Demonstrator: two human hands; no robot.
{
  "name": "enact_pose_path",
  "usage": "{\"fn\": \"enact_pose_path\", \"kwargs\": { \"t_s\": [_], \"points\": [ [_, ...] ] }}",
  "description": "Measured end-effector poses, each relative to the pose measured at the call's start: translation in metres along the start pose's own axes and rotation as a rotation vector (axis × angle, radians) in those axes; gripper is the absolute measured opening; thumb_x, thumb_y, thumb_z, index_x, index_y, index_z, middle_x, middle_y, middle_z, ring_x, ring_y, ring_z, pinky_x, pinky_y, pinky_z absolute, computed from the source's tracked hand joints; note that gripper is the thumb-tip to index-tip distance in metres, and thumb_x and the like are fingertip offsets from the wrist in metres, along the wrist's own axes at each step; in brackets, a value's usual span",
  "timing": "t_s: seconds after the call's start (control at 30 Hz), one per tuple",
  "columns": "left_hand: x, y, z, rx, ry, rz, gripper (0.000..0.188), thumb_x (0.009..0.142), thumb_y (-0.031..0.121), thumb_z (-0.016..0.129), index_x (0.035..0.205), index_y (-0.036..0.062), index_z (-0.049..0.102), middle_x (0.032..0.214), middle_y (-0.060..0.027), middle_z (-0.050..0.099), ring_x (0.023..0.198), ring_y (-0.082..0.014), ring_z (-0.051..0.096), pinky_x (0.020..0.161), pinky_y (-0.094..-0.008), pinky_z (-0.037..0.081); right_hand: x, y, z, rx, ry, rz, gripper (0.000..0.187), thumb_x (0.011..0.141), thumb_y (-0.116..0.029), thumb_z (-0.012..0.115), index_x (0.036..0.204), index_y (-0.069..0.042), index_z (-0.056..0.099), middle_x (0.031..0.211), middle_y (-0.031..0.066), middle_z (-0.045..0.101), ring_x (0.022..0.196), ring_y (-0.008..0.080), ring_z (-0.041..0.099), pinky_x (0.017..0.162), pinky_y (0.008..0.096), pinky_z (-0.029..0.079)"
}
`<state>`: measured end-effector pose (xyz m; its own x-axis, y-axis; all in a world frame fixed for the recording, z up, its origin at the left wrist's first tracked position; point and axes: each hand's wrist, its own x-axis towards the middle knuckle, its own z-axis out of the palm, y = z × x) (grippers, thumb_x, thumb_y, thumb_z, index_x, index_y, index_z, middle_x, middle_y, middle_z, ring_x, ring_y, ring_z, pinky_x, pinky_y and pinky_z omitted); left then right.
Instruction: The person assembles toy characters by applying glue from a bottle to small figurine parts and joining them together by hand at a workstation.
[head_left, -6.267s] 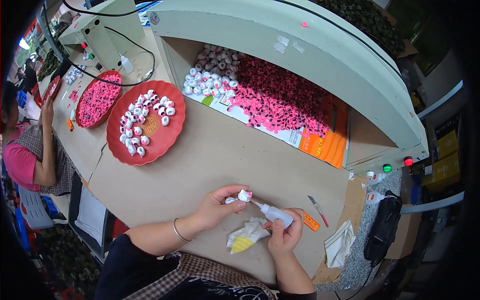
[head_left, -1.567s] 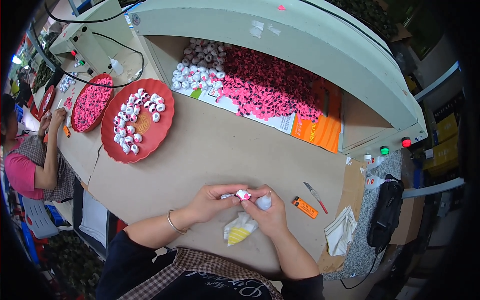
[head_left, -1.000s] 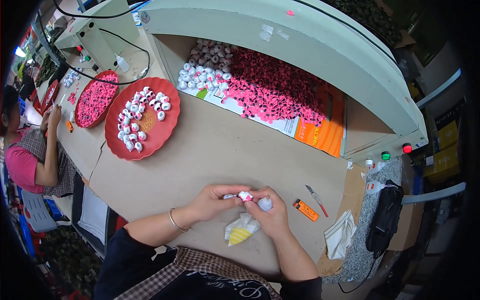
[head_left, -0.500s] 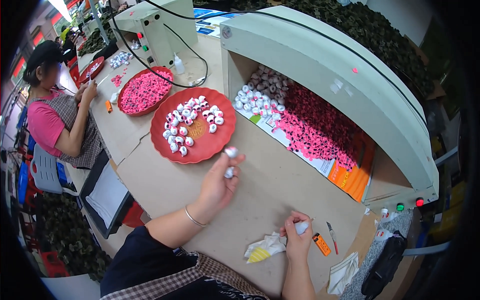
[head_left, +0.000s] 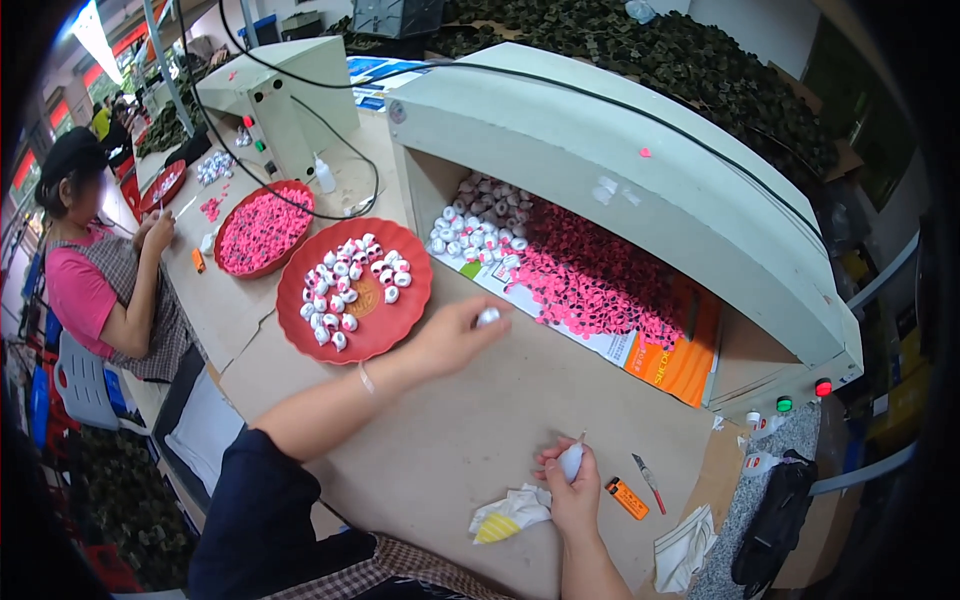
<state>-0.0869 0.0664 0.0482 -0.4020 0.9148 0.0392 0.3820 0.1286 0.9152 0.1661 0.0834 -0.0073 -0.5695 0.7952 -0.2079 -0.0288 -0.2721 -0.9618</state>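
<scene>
My left hand [head_left: 462,338] reaches across the table, between the red scalloped plate [head_left: 398,328] and the heap of small white round pieces [head_left: 478,235]. A white piece [head_left: 487,317] shows at its curled fingers; motion blurs them a little. On the plate lie several white pieces with pink and dark marks [head_left: 340,270]. Lower down, my right hand [head_left: 572,492] is closed round a small white squeeze bottle [head_left: 571,461], its thin nozzle pointing up. Pink flat bits with dark spots [head_left: 590,285] are heaped beside the white pieces, inside an arched pale box [head_left: 600,150].
Near my right hand are a crumpled cloth [head_left: 512,512], an orange lighter [head_left: 627,498] and a craft knife [head_left: 648,482]. A second red tray [head_left: 222,262] holds pink bits. A co-worker [head_left: 90,270] sits at left. A black cable [head_left: 560,72] crosses the box top.
The view has shifted. My left hand has moved from beside the plate toward the box, and the pink-marked piece at its fingertips no longer shows. The bottle in my right hand now points nozzle-up.
</scene>
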Motion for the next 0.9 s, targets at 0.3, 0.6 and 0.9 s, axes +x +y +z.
{"fn": "enact_pose_path", "kwargs": {
  "t_s": [0.3,0.6,0.9],
  "points": [
    [0.196,-0.031,-0.028,1.014,0.521,0.596,0.019,0.075,0.014,0.054,0.089,0.0011,0.055,0.083,-0.0149,0.057,0.070,-0.0268,0.056,0.059,-0.0356,0.046,0.001,0.007,-0.004,-0.128,-0.031,-0.025,0.025,0.080,0.000,0.048,0.105,0.002,0.042,0.087,0.0068,0.053,0.081,0.0133,0.055,0.066,0.0267,0.050],
    [0.252,-0.045,-0.001,0.925,0.402,0.521,0.021,0.074,0.014,0.056,0.091,0.0009,0.054,0.088,-0.0116,0.057,0.076,-0.0231,0.057,0.060,-0.0352,0.046,0.004,0.004,-0.008,-0.113,-0.081,-0.004,0.025,0.081,0.001,0.047,0.106,0.002,0.041,0.089,0.0078,0.053,0.082,0.0141,0.055,0.066,0.0267,0.051],
    [0.237,-0.040,-0.019,0.595,0.261,0.334,0.021,0.075,0.014,0.057,0.091,0.0011,0.055,0.088,-0.0101,0.057,0.075,-0.0208,0.057,0.060,-0.0334,0.046,0.005,0.008,-0.013,-0.133,-0.098,-0.028,0.027,0.079,-0.001,0.050,0.105,0.003,0.044,0.088,0.0084,0.055,0.078,0.0126,0.056,0.068,0.0263,0.051]
  ]
}}
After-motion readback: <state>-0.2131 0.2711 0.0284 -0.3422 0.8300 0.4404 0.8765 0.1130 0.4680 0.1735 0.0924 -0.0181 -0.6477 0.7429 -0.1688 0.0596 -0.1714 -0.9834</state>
